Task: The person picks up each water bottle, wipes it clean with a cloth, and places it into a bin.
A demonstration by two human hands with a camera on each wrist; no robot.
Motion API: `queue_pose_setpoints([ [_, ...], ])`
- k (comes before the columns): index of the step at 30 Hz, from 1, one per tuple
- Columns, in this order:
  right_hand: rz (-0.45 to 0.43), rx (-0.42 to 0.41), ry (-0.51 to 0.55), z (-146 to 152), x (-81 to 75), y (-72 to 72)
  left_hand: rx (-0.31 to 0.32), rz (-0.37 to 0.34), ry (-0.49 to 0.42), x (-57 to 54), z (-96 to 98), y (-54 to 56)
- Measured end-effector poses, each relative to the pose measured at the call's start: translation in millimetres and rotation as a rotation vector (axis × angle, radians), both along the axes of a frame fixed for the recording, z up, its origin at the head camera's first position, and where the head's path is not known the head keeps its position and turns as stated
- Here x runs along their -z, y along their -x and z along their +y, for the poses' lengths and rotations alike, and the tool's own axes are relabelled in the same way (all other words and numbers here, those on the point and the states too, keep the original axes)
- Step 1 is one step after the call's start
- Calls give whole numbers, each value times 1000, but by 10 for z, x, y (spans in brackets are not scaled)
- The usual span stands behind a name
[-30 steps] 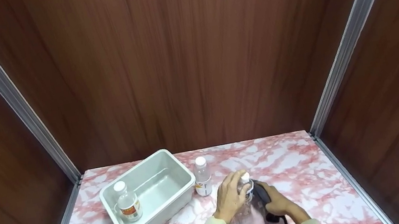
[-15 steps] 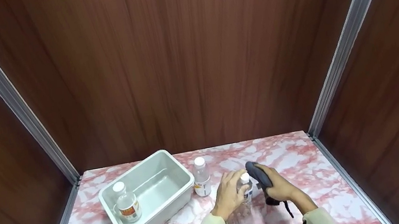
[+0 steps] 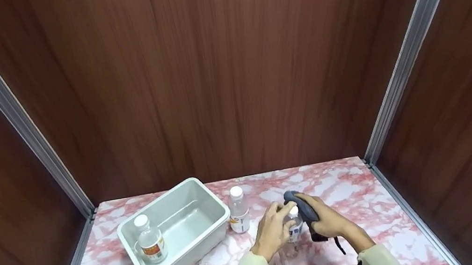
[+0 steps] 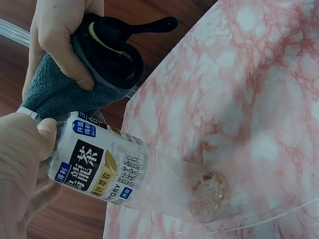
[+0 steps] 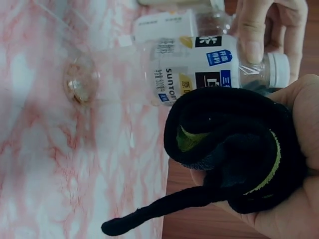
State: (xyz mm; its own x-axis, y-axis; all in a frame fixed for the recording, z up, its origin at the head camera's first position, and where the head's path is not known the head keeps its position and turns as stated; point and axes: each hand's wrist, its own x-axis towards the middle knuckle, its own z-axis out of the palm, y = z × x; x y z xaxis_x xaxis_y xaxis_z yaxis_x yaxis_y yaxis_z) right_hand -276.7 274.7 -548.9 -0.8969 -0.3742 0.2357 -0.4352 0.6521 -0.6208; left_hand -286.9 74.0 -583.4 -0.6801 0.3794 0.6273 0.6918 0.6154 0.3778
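My left hand (image 3: pixel 272 231) holds a clear plastic bottle (image 4: pixel 99 159) by its upper part, thumb against the shoulder. The bottle stands upright on the marbled table, with a white cap (image 5: pixel 279 69) and a white label with dark lettering. My right hand (image 3: pixel 329 218) grips a folded grey-blue cloth (image 4: pixel 60 89) with black edging and a black strap (image 5: pixel 154 211) hanging from it. The cloth lies against the bottle's upper right side, near the cap. In the head view, my left index finger reaches across the cap toward the cloth.
A light grey tub (image 3: pixel 197 247) stands on the left, with a white-capped bottle (image 3: pixel 151 243) upright inside. Another bottle (image 3: pixel 239 212) stands between the tub and my left hand. Brown wood-grain walls (image 3: pixel 209 84) enclose the table (image 3: pixel 348 185) at the back and both sides.
My right hand has raised the cloth from low beside the bottle up to cap height, then shifted it slightly left. My left index finger has moved over the cap.
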Motion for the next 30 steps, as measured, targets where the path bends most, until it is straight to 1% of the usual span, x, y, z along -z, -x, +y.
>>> queue_pose_setpoints([
  [5,-7,-18,-11,-11,21,5,-10,24,13,-7,-9,8],
  [10,-38,-21,-27,-19,72,5,0,11,22,-17,-10,9],
  [15,-66,-46,-20,-18,137,36,12,-9,10,-44,-7,11],
  [23,-115,-50,-29,-12,222,50,3,-11,24,-44,-15,2],
  [30,-125,-72,-10,15,268,77,-5,2,37,-41,-6,9],
])
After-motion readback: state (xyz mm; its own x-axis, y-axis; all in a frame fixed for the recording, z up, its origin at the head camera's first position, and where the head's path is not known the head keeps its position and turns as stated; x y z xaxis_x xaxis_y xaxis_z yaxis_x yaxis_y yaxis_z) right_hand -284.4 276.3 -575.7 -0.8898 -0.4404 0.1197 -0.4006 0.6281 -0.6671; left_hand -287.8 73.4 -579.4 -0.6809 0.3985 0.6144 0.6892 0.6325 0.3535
